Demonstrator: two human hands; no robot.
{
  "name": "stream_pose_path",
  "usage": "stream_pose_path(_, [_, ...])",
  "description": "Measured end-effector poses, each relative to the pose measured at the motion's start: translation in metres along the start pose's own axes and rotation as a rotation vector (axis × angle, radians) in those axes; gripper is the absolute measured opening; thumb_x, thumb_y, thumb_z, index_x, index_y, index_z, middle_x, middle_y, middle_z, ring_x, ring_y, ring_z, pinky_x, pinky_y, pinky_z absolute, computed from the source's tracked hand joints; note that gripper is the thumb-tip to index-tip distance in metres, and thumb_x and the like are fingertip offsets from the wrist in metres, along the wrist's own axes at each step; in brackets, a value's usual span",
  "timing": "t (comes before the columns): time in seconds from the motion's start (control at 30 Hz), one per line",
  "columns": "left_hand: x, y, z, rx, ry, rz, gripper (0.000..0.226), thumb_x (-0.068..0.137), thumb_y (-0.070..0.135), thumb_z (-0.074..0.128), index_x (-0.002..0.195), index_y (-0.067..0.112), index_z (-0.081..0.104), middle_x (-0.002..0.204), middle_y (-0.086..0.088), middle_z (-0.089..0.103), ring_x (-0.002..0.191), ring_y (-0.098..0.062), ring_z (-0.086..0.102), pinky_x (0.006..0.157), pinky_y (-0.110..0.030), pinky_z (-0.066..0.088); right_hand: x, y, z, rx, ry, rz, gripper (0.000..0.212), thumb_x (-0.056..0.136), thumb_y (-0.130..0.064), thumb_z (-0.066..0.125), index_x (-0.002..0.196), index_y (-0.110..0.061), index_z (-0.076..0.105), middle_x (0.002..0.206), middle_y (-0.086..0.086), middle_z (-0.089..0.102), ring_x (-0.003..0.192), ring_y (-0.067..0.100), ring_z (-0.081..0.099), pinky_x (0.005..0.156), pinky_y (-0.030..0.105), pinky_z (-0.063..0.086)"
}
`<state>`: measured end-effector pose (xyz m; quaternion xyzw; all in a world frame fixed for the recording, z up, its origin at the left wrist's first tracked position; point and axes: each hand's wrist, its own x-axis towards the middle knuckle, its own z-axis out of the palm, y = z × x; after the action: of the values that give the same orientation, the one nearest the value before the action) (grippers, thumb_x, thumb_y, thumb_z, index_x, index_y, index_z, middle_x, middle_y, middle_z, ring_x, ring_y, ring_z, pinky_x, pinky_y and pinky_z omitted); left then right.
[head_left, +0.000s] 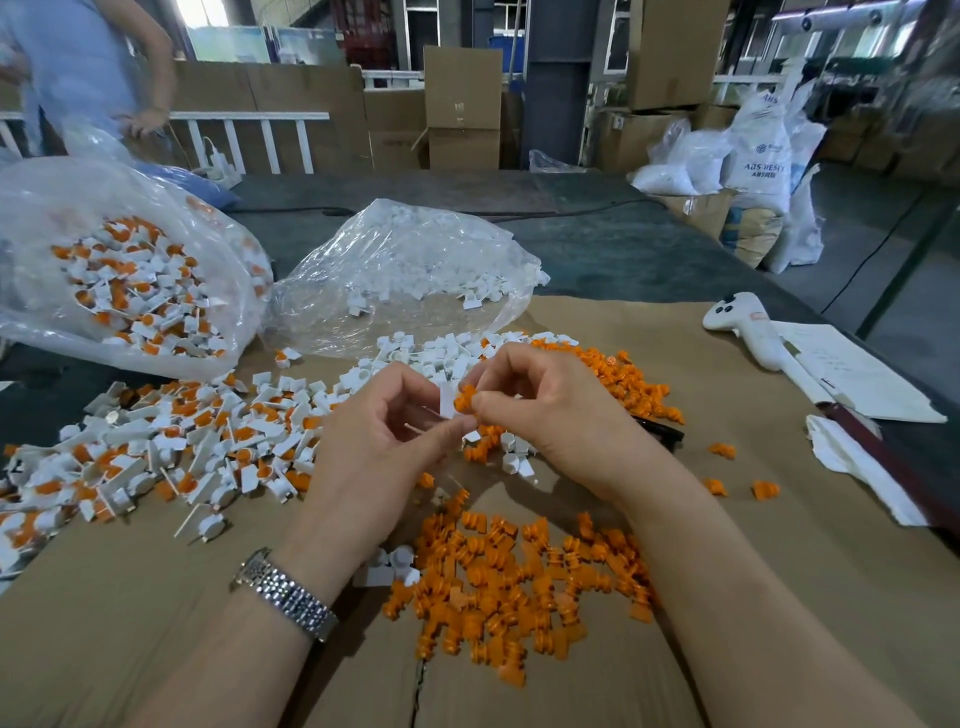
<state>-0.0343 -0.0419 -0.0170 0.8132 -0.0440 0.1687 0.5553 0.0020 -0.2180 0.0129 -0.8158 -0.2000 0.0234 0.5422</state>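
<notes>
My left hand (382, 441) pinches a small white plastic piece (447, 402) between thumb and fingers, above the cardboard sheet (156, 597). My right hand (540, 410) pinches an orange plug (464, 401) and holds it against the white piece. A heap of loose orange plugs (519, 582) lies in front of me, and another orange heap (631, 382) lies behind my right hand. Loose white pieces (436, 356) lie behind my hands. A pile of joined white-and-orange parts (171, 447) spreads out to the left.
A clear bag of joined parts (124, 270) lies at the far left, and a clear bag of white pieces (410, 265) at the centre back. A white handheld controller (748, 325) and papers (852, 371) lie at the right. A person (88, 67) stands at the back left.
</notes>
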Motion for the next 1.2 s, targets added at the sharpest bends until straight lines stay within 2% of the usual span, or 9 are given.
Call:
stream_pose_path(0.17, [-0.001, -0.001, -0.002, -0.059, -0.03, -0.034, 0.03, 0.068, 0.044, 0.083, 0.087, 0.027, 0.066, 0.077, 0.002, 0.076, 0.069, -0.012, 0.074, 0.059, -0.018, 0.056, 0.001, 0.001, 0.003, -0.037, -0.004, -0.024, 0.014, 0.087, -0.013, 0.072, 0.078, -0.018, 0.063, 0.099, -0.008, 0.071, 0.089, 0.008, 0.068, 0.081, 0.032, 0.059])
stream_pose_path(0.3, [0.001, 0.001, -0.009, -0.328, -0.188, -0.154, 0.02, 0.076, 0.029, 0.084, 0.094, 0.026, 0.075, 0.094, -0.005, 0.08, 0.091, -0.022, 0.078, 0.074, -0.022, 0.061, 0.002, 0.003, 0.001, -0.055, 0.058, -0.044, 0.015, 0.087, -0.012, 0.07, 0.076, -0.016, 0.062, 0.099, -0.008, 0.07, 0.09, 0.007, 0.069, 0.082, 0.033, 0.059])
stream_pose_path(0.43, [0.003, 0.002, -0.009, -0.478, -0.089, -0.224, 0.015, 0.076, 0.019, 0.081, 0.09, 0.017, 0.079, 0.096, -0.011, 0.08, 0.095, -0.03, 0.077, 0.084, -0.028, 0.062, 0.001, 0.001, 0.003, -0.065, 0.035, -0.045, 0.017, 0.088, -0.014, 0.071, 0.075, -0.019, 0.061, 0.1, -0.007, 0.071, 0.089, 0.013, 0.069, 0.081, 0.037, 0.059])
stream_pose_path(0.53, [-0.001, 0.006, -0.006, -0.238, -0.03, -0.113, 0.014, 0.079, 0.025, 0.081, 0.092, 0.025, 0.078, 0.092, 0.002, 0.081, 0.086, -0.015, 0.078, 0.079, -0.021, 0.06, 0.001, 0.001, 0.006, -0.076, 0.044, -0.032, 0.018, 0.088, -0.016, 0.072, 0.073, -0.019, 0.061, 0.099, -0.006, 0.071, 0.089, 0.017, 0.069, 0.079, 0.043, 0.059])
stream_pose_path(0.7, [-0.003, 0.008, -0.003, -0.196, 0.026, -0.058, 0.02, 0.076, 0.029, 0.081, 0.096, 0.024, 0.078, 0.087, 0.007, 0.08, 0.083, -0.008, 0.077, 0.073, -0.015, 0.057, 0.0, 0.0, 0.01, -0.067, 0.094, -0.004, 0.016, 0.089, -0.027, 0.074, 0.078, -0.018, 0.065, 0.097, 0.0, 0.073, 0.089, 0.018, 0.069, 0.079, 0.043, 0.059])
stream_pose_path(0.8, [0.002, 0.007, -0.005, -0.512, 0.018, -0.191, 0.013, 0.076, 0.011, 0.079, 0.088, 0.015, 0.081, 0.088, -0.004, 0.08, 0.085, -0.018, 0.078, 0.077, -0.021, 0.061, -0.001, 0.001, 0.01, -0.038, 0.075, -0.032, 0.01, 0.091, -0.023, 0.073, 0.09, -0.016, 0.066, 0.09, -0.003, 0.071, 0.074, 0.004, 0.065, 0.066, 0.025, 0.054])
stream_pose_path(0.9, [0.006, 0.006, -0.008, -0.8, -0.017, -0.298, 0.015, 0.075, 0.0, 0.073, 0.08, 0.012, 0.081, 0.088, -0.01, 0.078, 0.083, -0.021, 0.077, 0.074, -0.021, 0.061, -0.002, 0.0, 0.006, 0.004, 0.001, -0.073, 0.022, 0.09, -0.022, 0.075, 0.109, -0.02, 0.064, 0.097, -0.007, 0.068, 0.082, 0.004, 0.066, 0.075, 0.023, 0.056])
stream_pose_path(1.0, [0.006, 0.005, -0.008, -0.84, -0.061, -0.287, 0.016, 0.079, -0.004, 0.071, 0.084, 0.008, 0.081, 0.095, -0.014, 0.078, 0.087, -0.022, 0.077, 0.074, -0.022, 0.061, -0.002, -0.001, 0.003, -0.008, 0.006, -0.137, 0.029, 0.09, -0.023, 0.076, 0.117, -0.025, 0.067, 0.102, -0.009, 0.069, 0.093, 0.008, 0.068, 0.086, 0.028, 0.057])
stream_pose_path(1.2, [0.007, 0.007, -0.008, -0.842, -0.05, -0.331, 0.01, 0.08, 0.003, 0.072, 0.079, 0.007, 0.082, 0.088, -0.014, 0.078, 0.081, -0.021, 0.077, 0.074, -0.023, 0.061, 0.001, 0.005, 0.007, -0.106, 0.119, -0.259, 0.022, 0.086, -0.023, 0.078, 0.108, -0.019, 0.077, 0.097, -0.007, 0.07, 0.091, 0.007, 0.068, 0.085, 0.026, 0.057])
